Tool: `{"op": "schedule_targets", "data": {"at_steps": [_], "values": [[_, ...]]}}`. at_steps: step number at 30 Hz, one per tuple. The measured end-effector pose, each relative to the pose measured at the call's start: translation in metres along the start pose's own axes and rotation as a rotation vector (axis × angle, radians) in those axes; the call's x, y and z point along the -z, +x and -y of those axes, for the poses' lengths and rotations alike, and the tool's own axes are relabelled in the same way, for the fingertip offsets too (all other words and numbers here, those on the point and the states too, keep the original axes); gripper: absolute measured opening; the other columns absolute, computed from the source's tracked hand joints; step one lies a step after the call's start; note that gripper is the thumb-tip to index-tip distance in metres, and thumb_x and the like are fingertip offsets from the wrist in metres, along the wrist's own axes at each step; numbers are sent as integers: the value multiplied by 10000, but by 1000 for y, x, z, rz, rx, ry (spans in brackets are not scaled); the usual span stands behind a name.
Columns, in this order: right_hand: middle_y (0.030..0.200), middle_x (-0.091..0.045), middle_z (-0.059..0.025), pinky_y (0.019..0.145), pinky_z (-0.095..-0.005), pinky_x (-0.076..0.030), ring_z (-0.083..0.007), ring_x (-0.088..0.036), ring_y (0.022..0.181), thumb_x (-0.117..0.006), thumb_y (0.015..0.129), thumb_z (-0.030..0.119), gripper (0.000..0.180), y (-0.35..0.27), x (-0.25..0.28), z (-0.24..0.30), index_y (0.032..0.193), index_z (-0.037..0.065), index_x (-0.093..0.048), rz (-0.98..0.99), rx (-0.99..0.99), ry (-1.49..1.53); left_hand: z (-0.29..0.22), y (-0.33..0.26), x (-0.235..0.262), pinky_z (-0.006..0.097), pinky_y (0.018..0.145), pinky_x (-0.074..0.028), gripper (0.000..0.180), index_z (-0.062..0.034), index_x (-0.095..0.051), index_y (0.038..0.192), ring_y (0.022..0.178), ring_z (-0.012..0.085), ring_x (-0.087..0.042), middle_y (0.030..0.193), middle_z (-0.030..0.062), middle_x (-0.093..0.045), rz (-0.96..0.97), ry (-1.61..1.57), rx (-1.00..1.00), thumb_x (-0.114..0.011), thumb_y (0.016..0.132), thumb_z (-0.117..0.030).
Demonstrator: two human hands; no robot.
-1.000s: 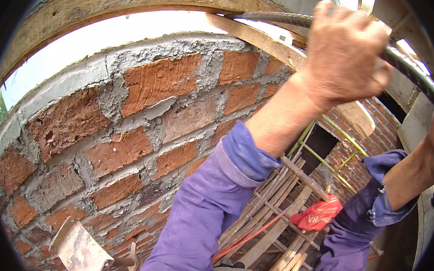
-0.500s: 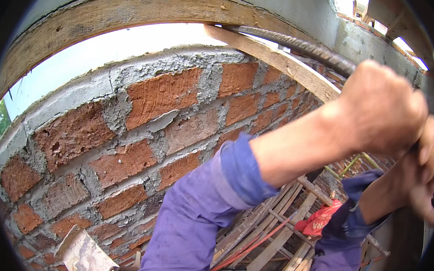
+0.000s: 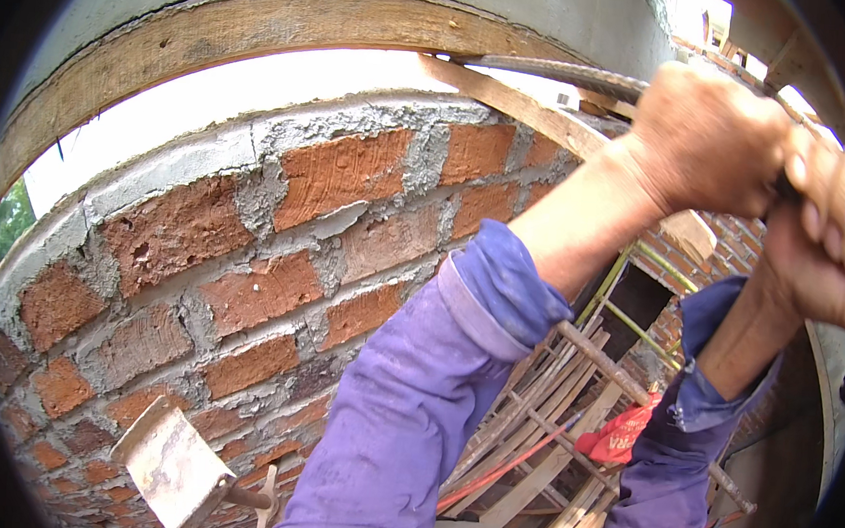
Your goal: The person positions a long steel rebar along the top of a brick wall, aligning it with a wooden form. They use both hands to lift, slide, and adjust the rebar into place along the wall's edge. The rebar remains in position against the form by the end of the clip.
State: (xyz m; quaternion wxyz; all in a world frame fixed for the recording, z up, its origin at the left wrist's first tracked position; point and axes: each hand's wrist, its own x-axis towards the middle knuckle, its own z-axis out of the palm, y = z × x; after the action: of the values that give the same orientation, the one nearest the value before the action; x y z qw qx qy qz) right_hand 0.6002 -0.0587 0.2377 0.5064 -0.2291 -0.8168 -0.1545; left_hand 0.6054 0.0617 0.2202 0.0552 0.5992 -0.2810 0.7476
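My left hand (image 3: 706,141) is closed around a ribbed steel bar (image 3: 560,73) that runs under a curved wooden plank (image 3: 263,32) at the top of a brick wall (image 3: 278,246). My right hand (image 3: 820,245) grips the same bar just to the right and lower, close against the left hand. Both arms wear purple sleeves with blue cuffs and reach up from the lower edge. The bar's right end is hidden behind my hands.
A trowel (image 3: 178,472) is stuck in the wall at lower left. A slanted wooden board (image 3: 519,105) leans under the bar. Below, bamboo and timber scaffolding (image 3: 538,436) with a red cloth (image 3: 620,436) fills the gap.
My left hand slid rightward and lower along the bar. My right hand came up from the edge and closed on the bar beside it.
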Motion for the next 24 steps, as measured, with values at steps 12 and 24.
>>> {"op": "schedule_targets", "data": {"at_steps": [12, 24], "values": [[666, -443, 17, 937, -398, -391, -153, -444, 718, -513, 955, 246, 316, -55, 21, 3, 663, 193, -407, -174, -28, 65, 6, -25, -19, 368, 516, -545, 210, -141, -641, 657, 556, 254, -690, 586, 73, -647, 3, -84, -139, -772, 709, -296], [622, -395, 20, 878, -411, -388, -153, -409, 647, -505, 878, 267, 278, -94, -4, 1, 648, 185, -370, -101, -2, 7, -10, -61, -4, 382, 557, -530, 164, -115, -640, 709, 610, 290, -675, 646, 91, -651, 285, -70, 5, -764, 730, -221]]}}
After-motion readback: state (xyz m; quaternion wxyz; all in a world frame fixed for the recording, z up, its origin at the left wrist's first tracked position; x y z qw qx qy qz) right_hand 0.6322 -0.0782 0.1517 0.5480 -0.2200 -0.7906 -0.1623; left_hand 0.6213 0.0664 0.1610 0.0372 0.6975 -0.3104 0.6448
